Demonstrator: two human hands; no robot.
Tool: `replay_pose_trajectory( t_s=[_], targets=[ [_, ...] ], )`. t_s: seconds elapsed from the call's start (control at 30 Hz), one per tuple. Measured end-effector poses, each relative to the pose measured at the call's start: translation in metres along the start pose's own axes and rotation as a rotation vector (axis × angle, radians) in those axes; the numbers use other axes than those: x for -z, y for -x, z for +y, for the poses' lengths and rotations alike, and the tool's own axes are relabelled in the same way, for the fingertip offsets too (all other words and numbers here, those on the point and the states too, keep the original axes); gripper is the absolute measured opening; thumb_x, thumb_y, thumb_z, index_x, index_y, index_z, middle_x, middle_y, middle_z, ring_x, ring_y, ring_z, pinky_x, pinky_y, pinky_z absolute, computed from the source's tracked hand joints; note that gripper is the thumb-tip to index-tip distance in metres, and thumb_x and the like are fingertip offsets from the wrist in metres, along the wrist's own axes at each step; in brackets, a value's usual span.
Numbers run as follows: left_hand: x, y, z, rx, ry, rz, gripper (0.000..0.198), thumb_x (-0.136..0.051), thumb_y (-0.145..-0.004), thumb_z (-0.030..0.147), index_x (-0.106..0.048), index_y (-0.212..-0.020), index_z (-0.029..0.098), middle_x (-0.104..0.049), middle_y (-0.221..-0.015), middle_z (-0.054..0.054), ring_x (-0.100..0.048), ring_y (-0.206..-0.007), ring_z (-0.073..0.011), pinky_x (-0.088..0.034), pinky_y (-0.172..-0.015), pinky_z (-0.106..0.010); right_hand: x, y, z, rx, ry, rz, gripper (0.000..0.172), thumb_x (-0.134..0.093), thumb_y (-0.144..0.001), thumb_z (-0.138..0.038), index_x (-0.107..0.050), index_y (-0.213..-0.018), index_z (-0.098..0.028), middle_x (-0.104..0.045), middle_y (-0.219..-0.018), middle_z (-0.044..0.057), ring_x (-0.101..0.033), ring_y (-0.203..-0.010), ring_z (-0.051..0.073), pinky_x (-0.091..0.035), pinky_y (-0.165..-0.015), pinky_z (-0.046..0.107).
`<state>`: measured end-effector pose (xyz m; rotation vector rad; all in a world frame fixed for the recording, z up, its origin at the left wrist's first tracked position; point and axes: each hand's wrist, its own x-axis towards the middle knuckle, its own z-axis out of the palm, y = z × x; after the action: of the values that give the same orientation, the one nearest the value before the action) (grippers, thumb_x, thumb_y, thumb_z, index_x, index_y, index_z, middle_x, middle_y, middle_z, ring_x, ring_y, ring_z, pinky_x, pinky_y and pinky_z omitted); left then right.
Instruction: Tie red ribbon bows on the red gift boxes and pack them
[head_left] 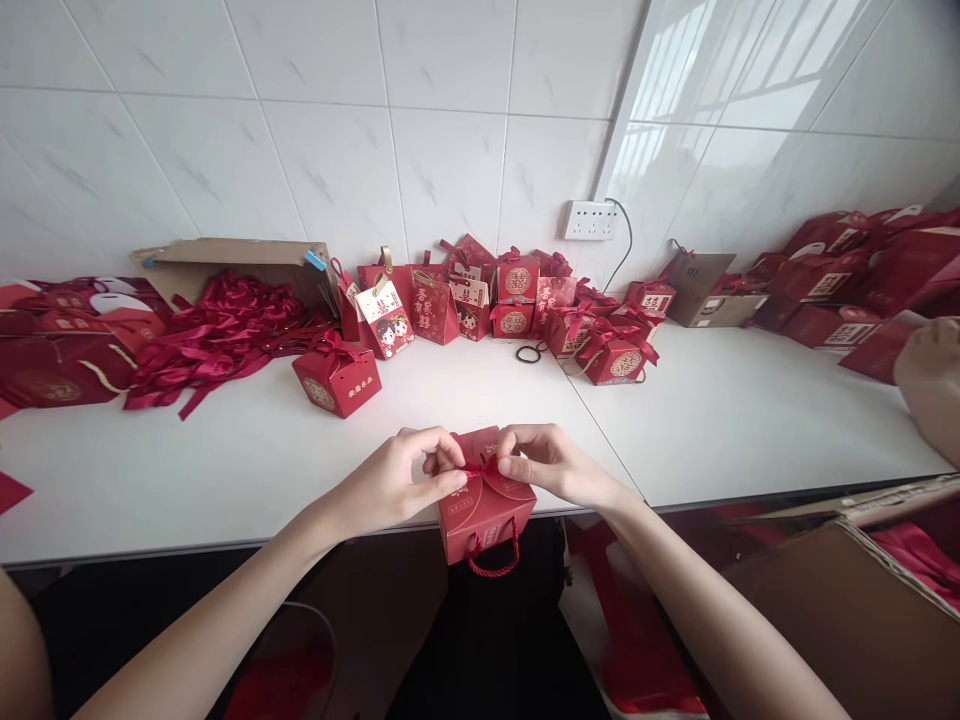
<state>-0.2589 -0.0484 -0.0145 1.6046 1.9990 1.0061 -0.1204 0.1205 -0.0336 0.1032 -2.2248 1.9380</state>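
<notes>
A small red gift box (pixel 486 510) with a red cord handle hangs over the near edge of the white table (pixel 225 470). My left hand (pixel 397 482) pinches the red ribbon (pixel 480 467) on the box's top from the left. From the right, my right hand (pixel 547 462) pinches the same ribbon. Both hands have their fingers closed around the ribbon ends at the middle of the box's top.
A finished red box with a bow (pixel 337 376) stands further back. Loose red ribbons (pixel 217 335) lie at the left by an open carton (pixel 225 258). Several red boxes (pixel 517 300) line the wall. Another person's hand (pixel 934 385) is at the right edge. A cardboard box (pixel 847 610) sits low right.
</notes>
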Motion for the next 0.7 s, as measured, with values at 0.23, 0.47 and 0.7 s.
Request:
replay_pose_trajectory(
  t_s=[0.23,0.47,0.7],
  targets=[
    [-0.001,0.003,0.000,0.076,-0.172,0.006,0.025,-0.051,-0.083,0.044,-0.057,-0.075,0.022,-0.061,-0.076,0.000,-0.054,-0.082,-0.0179,-0.043,-0.075,-0.029,0.000,0.000,0.000,-0.010,0.060,0.030,0.033,-0.060,-0.080,-0.044,-0.049,-0.066,-0.017,-0.050,-0.069,-0.001,-0.044,-0.066,0.011,-0.037,-0.066,0.026],
    [-0.001,0.004,0.002,0.051,-0.108,-0.038,0.026,-0.046,-0.085,0.043,-0.052,-0.073,0.020,-0.059,-0.079,0.000,-0.054,-0.079,-0.0162,-0.043,-0.073,-0.028,0.003,0.002,0.005,0.005,0.038,0.009,0.032,-0.058,-0.081,-0.043,-0.047,-0.066,-0.017,-0.049,-0.071,-0.001,-0.041,-0.064,0.010,-0.035,-0.062,0.025],
    [-0.001,0.005,-0.001,0.042,-0.080,-0.043,0.025,-0.044,-0.086,0.041,-0.048,-0.073,0.020,-0.055,-0.080,0.000,-0.053,-0.079,-0.0155,-0.044,-0.075,-0.028,0.004,0.001,0.012,0.108,0.062,-0.001,0.030,-0.058,-0.083,-0.042,-0.050,-0.067,-0.017,-0.051,-0.094,0.006,-0.049,-0.083,0.015,-0.040,-0.075,0.031]
  ],
)
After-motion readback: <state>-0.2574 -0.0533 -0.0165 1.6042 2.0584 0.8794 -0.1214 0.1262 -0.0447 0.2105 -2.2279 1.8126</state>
